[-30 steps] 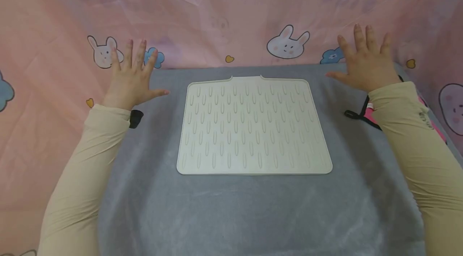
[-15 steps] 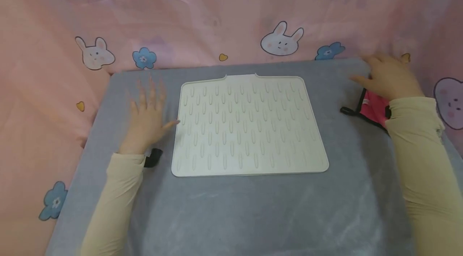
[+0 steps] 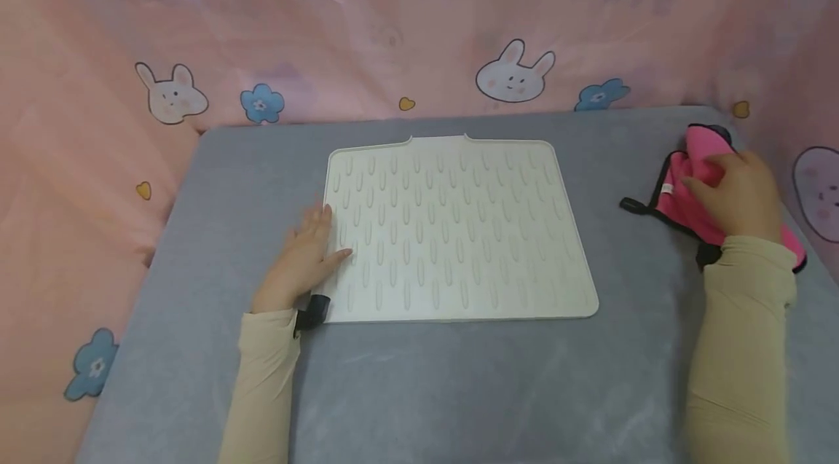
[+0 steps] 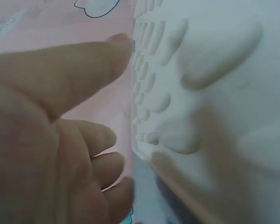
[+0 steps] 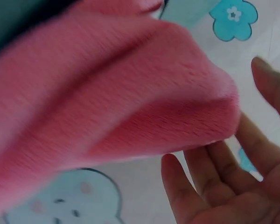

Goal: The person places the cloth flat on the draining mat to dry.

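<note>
An off-white mat (image 3: 459, 231) with rows of raised oval ridges and a tab at its far edge lies flat on the grey cover. My left hand (image 3: 298, 260) is at its left edge, fingers extended and thumb over the ridges. In the left wrist view the thumb (image 4: 79, 70) reaches toward the mat's surface. To the right, my right hand (image 3: 743, 191) is over a crumpled pink cloth (image 3: 678, 205) with black edging and a black loop. In the right wrist view the fingers (image 5: 196, 186) touch the cloth's fold from beneath, while the thumb stands apart from it.
A grey cover (image 3: 452, 384) lies under everything. Behind it and at both sides hangs a pink curtain (image 3: 393, 20) printed with rabbits and flowers. A black strap (image 3: 313, 312) is on the left wrist.
My left hand has come down and right to the mat's left edge. My right hand has come down onto the pink cloth. The mat stays in place.
</note>
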Available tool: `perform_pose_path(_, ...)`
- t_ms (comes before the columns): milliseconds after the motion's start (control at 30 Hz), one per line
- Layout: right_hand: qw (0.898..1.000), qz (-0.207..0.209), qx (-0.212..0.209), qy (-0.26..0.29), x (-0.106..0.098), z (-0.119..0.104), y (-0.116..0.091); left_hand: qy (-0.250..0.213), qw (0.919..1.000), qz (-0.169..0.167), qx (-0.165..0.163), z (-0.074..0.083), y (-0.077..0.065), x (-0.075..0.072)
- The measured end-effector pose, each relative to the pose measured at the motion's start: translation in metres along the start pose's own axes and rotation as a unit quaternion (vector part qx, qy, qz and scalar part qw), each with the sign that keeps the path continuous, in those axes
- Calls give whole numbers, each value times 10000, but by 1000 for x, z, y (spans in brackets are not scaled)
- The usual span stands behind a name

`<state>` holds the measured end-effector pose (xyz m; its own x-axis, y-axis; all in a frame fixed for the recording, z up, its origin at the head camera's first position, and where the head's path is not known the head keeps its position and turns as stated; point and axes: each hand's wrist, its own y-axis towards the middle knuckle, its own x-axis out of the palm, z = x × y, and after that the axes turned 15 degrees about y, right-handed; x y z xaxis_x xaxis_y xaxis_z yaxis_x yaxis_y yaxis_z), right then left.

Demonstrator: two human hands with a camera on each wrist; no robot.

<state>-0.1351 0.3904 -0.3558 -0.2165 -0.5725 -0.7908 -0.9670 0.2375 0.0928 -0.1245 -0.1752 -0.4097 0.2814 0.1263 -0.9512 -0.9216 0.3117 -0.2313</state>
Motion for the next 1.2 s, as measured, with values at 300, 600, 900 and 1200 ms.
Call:
perform_pose_path(300, 9917, 1056, 598, 423, 21, 12, -16, 237, 9993, -86, 259, 3, 0, 14)
perform_pose_path(600, 9872, 1387, 672, 420, 29, 15, -15, 156, 9997, -119, 177, 2, -1, 18)
perform_pose_path(900, 9845, 1648, 425, 435, 30, 20, -20, 203, 9995, -75, 249, 2, 2, 20)
perform_pose_path(1200, 9802, 1682, 718, 763, 26, 20, -17, 79, 9996, -152, 240, 3, 0, 21)
